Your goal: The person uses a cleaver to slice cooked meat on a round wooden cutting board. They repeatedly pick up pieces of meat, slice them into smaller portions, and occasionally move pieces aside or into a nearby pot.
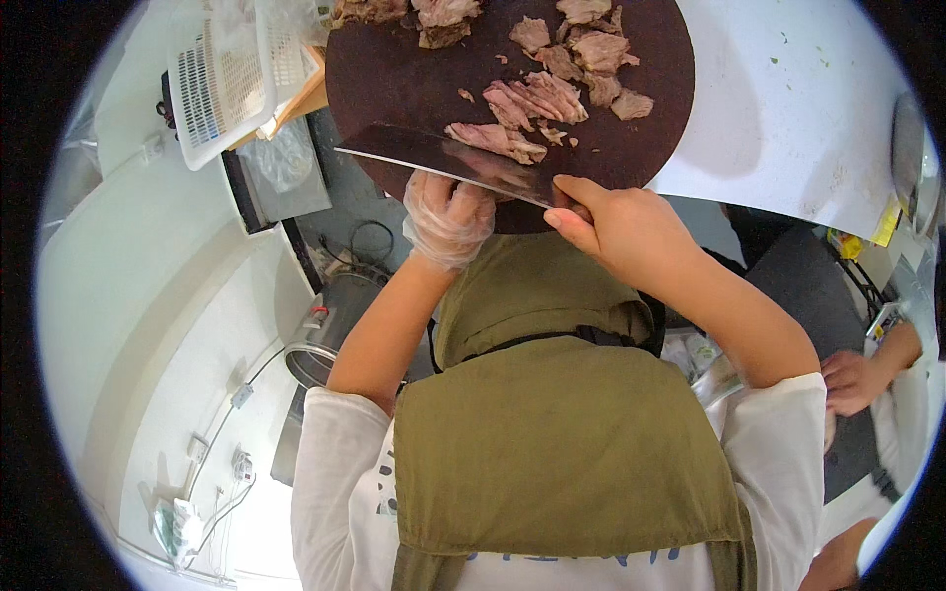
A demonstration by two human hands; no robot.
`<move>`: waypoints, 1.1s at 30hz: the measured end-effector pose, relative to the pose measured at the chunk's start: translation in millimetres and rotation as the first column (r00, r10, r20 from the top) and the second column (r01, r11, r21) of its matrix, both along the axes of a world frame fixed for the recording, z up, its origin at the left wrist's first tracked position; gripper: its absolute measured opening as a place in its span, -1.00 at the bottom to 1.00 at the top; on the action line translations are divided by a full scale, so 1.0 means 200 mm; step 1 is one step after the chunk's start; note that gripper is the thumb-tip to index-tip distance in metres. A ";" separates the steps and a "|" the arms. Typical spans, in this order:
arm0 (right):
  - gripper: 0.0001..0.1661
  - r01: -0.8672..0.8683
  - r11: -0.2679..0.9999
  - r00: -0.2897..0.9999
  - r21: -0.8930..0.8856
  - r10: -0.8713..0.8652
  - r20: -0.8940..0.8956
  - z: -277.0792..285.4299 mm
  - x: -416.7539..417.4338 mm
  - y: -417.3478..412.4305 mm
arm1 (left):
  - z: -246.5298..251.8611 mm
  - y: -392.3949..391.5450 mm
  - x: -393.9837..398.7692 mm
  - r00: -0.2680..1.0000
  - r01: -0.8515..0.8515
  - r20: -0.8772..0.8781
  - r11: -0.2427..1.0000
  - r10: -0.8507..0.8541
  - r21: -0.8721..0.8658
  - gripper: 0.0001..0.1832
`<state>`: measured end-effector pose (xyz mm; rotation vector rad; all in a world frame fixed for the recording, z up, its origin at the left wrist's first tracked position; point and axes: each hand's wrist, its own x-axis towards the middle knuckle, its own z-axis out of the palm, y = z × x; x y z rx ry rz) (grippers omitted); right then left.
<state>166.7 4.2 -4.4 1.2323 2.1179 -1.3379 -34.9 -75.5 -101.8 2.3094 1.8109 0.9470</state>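
Observation:
My right hand (628, 229) is bare and grips a broad cleaver (429, 154) at its handle end, thumb and forefinger by the blade. The blade lies slantwise over the near side of a round, dark brown cutting board (414, 81). My left hand (449, 218) wears a clear plastic glove, its fingers bent beside the cleaver's spine. The blade covers its fingertips, so what they hold is hidden. Just beyond the blade lies a slice of cooked meat (497, 139). Fanned slices (536, 97) rest farther back, with rougher meat chunks (599, 55) near the right rim.
More meat (443, 18) lies at the board's far left. A white plastic basket (222, 89) stands left of the board. To the right spreads a white tabletop (798, 133) with green scraps. A metal pot (318, 347) stands low at left. Another person's hand (850, 380) is at far right.

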 end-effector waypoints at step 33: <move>-0.51 0.356 0.931 0.934 -0.079 -0.356 0.020 0.24 0.39 0.00 | 0.03 -0.05 0.11 0.988 -0.153 -0.011 0.988 0.153 0.030 -0.31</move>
